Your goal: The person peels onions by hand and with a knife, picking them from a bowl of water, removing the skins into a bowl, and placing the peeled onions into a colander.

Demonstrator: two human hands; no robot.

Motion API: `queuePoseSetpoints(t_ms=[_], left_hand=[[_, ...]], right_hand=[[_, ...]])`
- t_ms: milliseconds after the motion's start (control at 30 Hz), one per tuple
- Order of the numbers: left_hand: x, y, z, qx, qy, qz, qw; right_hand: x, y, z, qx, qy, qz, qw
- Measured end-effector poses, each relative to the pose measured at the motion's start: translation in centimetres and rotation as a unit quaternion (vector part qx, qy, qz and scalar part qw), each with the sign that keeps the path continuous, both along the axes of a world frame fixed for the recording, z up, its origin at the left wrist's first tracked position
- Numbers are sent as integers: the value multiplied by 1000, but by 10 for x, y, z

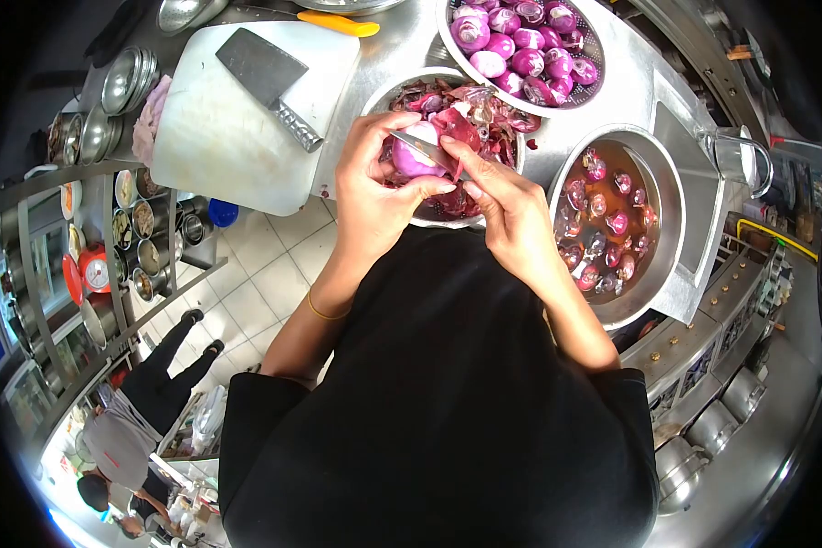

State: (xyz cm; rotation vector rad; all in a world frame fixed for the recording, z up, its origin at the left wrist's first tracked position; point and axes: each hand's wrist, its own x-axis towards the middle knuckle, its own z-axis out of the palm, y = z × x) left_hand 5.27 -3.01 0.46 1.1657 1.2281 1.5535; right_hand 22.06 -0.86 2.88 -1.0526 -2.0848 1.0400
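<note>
My left hand (374, 169) is wrapped round a partly peeled red onion (414, 157). In my right hand (502, 196) is a small knife (422, 146), its blade lying across the onion. A loose flap of red skin (458, 128) hangs by my right thumb and the blade. Both hands are above a metal bowl (374, 102) of onion peelings (498, 119). Behind it stands a colander (571, 108) of peeled red onions (528, 62). To the right, unpeeled onions (617, 222) float in brownish water in a large metal basin (671, 265).
A cleaver (263, 73) rests on a white cutting board (219, 151) at the left. Stacked metal bowls (128, 80) and a pink cloth (151, 119) are beyond it. At the right is a metal jug (738, 157). Another person (132, 429) stands at the lower left.
</note>
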Motion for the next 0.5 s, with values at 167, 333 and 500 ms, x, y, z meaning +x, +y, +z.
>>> queuePoseSetpoints(t_ms=[167,333,500], left_hand=[[0,-2,2,-3,0,-4,1000],[-4,-5,-2,-34,-57,-30,997],[-14,-7,-4,-58,-166,-63,982]], right_hand=[[2,-1,0,22,-44,-9,999],[6,7,3,-241,200,-109,943],[20,16,-5,-283,256,-124,916]])
